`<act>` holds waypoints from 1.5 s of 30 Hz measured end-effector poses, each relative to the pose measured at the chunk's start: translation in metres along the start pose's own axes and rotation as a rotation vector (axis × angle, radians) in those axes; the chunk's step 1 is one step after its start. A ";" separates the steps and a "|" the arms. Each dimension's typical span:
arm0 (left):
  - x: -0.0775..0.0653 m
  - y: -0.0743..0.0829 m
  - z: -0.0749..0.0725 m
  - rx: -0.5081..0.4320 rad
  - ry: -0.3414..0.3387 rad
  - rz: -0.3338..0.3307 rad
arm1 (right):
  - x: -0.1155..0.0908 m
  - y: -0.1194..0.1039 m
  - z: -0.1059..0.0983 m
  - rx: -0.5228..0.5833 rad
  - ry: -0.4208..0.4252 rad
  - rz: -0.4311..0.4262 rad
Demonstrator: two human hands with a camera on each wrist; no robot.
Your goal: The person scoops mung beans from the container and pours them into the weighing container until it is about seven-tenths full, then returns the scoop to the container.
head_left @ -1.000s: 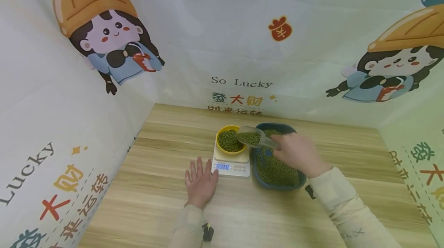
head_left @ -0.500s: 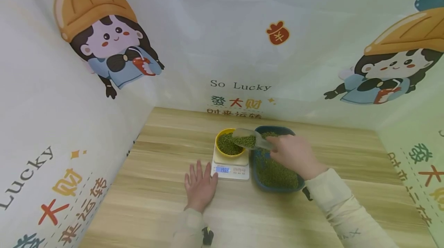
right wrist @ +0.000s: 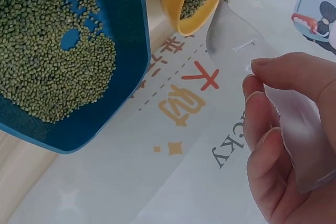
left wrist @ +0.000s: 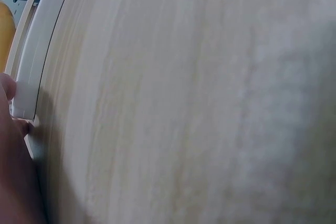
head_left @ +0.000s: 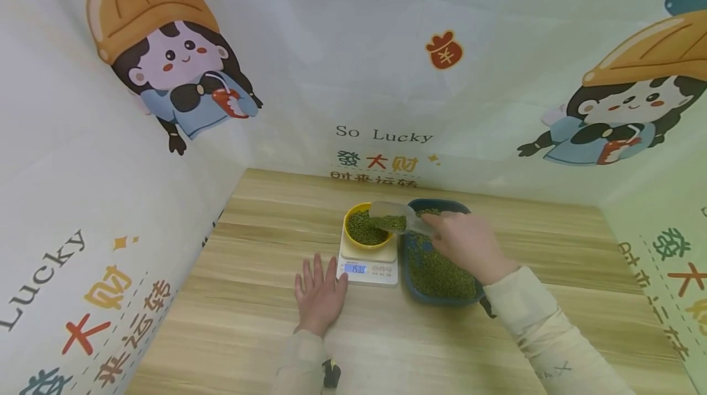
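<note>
My right hand (head_left: pixel 472 246) grips the handle of a clear plastic scoop (right wrist: pixel 231 38) that carries green mung beans. The scoop's mouth is tipped over a yellow bowl (head_left: pixel 369 247), and beans spill from its lip in the right wrist view. That bowl holds mung beans and sits on a white kitchen scale (head_left: pixel 369 255) with a lit display. Fingers spread, my left hand (head_left: pixel 320 300) lies on the table, its thumb right at the scale's front left corner. In the left wrist view only part of the hand shows, beside the scale's edge.
A dark blue tub (head_left: pixel 439 302) of mung beans (head_left: pixel 442 278) stands close to the right of the scale, under my right hand. Printed cloth walls (head_left: pixel 381 76) enclose the wooden table (head_left: pixel 248 248) at the back and sides.
The scoop has shifted a little left and further over the bowl, tipping more. Fewer beans lie in it, and the scale's digits have changed. My left hand stays in place.
</note>
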State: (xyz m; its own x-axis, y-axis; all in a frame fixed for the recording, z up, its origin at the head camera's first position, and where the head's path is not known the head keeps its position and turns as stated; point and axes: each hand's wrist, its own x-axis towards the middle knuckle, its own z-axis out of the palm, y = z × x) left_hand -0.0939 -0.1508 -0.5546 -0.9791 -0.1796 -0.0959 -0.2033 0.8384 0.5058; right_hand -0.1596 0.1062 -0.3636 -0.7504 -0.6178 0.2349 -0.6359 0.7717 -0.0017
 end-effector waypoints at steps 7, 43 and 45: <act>0.000 0.002 -0.003 -0.003 0.001 0.002 | 0.001 -0.002 0.001 -0.023 0.057 -0.023; 0.000 0.001 -0.002 -0.004 -0.006 0.001 | -0.002 0.000 0.012 -0.056 0.182 -0.012; 0.000 0.000 -0.001 -0.004 -0.006 0.002 | -0.003 0.002 0.011 -0.060 0.197 -0.013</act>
State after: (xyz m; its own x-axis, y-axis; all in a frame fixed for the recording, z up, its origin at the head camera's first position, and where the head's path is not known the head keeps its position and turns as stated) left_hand -0.0939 -0.1514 -0.5534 -0.9795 -0.1748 -0.1000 -0.2013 0.8365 0.5097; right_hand -0.1605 0.1077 -0.3753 -0.6885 -0.5912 0.4201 -0.6292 0.7750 0.0594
